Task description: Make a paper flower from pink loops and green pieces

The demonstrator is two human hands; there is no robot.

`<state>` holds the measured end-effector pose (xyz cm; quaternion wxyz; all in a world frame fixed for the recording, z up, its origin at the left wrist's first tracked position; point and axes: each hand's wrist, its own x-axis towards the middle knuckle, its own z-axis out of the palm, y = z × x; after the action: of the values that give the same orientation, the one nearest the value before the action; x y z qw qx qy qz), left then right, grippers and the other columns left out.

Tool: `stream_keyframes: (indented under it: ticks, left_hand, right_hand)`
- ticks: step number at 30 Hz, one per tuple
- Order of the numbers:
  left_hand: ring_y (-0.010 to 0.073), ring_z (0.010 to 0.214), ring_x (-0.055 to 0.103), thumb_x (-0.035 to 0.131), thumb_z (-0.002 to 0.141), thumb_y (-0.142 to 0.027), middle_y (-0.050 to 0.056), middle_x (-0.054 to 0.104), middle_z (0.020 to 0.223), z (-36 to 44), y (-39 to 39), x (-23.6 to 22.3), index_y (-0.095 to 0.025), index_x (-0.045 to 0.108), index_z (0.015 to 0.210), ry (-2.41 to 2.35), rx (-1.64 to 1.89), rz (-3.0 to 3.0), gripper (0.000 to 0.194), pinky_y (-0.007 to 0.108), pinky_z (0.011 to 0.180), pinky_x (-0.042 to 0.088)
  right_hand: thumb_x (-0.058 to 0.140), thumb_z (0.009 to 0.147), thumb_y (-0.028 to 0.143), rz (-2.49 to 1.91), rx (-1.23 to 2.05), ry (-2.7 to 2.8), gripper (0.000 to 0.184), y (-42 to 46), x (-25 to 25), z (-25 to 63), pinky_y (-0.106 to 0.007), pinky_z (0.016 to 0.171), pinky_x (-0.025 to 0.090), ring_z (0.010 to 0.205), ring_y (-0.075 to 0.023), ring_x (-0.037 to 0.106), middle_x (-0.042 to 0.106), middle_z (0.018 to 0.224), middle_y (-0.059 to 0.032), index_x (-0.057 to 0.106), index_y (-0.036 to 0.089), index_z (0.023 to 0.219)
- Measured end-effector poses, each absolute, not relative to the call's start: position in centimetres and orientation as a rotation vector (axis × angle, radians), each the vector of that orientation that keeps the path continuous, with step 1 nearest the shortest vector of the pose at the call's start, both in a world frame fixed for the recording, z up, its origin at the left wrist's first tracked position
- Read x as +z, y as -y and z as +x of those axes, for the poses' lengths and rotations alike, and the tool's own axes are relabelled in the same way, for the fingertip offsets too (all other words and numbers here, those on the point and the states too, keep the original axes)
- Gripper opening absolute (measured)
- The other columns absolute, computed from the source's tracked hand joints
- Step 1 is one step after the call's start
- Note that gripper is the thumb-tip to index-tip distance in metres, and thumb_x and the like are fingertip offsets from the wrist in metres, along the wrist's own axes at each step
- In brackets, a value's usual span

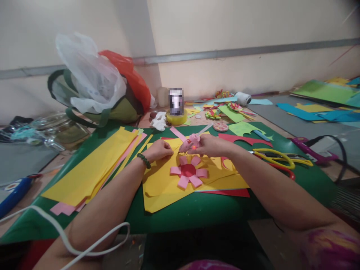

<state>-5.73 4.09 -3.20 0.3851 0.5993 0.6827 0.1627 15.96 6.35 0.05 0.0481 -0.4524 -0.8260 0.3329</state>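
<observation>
My right hand [207,145] is wrapped round a pink hot glue gun [191,141]. A whitish glue stick [206,129] sticks out of its back, and a small red light glows on its side. The nozzle points down and left, close to my left hand [161,150]. There the fingertips are pinched together; whatever sits between them is too small to make out. Just below both hands lies a paper flower [188,171] with a red round centre and several pink looped petals. It rests on yellow paper sheets [160,191].
Yellow paper strips [92,168] lie left on the green table cover [197,213]. At right are yellow-handled scissors [277,157] and red paper offcuts [244,140]. Behind stand a roll of yellow tape [176,119] and a stuffed bag [118,108]. A white cable [53,221] crosses my left forearm.
</observation>
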Motion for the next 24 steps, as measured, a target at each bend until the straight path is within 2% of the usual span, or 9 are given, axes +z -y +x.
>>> stream_keyframes:
  ticks: [5, 10, 16, 24]
  left_hand:
    - [0.0094, 0.041, 0.049, 0.061, 0.069, -0.013, 0.001, 0.056, 0.045, -5.95, -4.08, -3.36, -0.014, 0.059, 0.052, -1.729, 0.416, 1.540, 0.017, 0.020, 0.042, 0.036]
    - [0.0096, 0.041, 0.049, 0.063, 0.068, -0.015, 0.001, 0.056, 0.045, -6.04, -4.15, -3.46, -0.015, 0.058, 0.051, -1.711, 0.425, 1.546, 0.017, 0.020, 0.042, 0.036]
    - [0.0100, 0.041, 0.050, 0.064, 0.067, -0.016, 0.001, 0.057, 0.045, -5.99, -4.14, -3.41, -0.015, 0.059, 0.051, -1.714, 0.429, 1.556, 0.016, 0.021, 0.042, 0.036]
    - [0.0093, 0.041, 0.049, 0.064, 0.068, -0.016, 0.001, 0.056, 0.045, -5.98, -4.05, -3.33, -0.015, 0.058, 0.050, -1.701, 0.430, 1.556, 0.019, 0.020, 0.042, 0.035]
  right_hand:
    - [0.062, 0.080, 0.046, -1.343, 0.998, 2.542, 0.031, -6.44, 0.08, 15.94, -0.024, 0.052, 0.036, 0.063, -0.0140, 0.053, 0.061, 0.071, -0.0019, 0.072, 0.019, 0.091]
    - [0.064, 0.079, 0.048, -1.393, 0.974, 2.537, 0.034, -6.35, 0.24, 15.87, -0.024, 0.052, 0.035, 0.061, -0.0132, 0.053, 0.061, 0.070, -0.0034, 0.070, 0.016, 0.085]
    - [0.063, 0.080, 0.049, -1.376, 1.005, 2.539, 0.033, -6.46, 0.11, 15.86, -0.024, 0.051, 0.037, 0.058, -0.0137, 0.053, 0.059, 0.064, -0.0021, 0.072, 0.018, 0.089]
    - [0.063, 0.080, 0.049, -1.273, 0.993, 2.557, 0.033, -6.70, -0.17, 16.13, -0.024, 0.052, 0.037, 0.060, -0.0140, 0.053, 0.061, 0.068, -0.0024, 0.073, 0.020, 0.093]
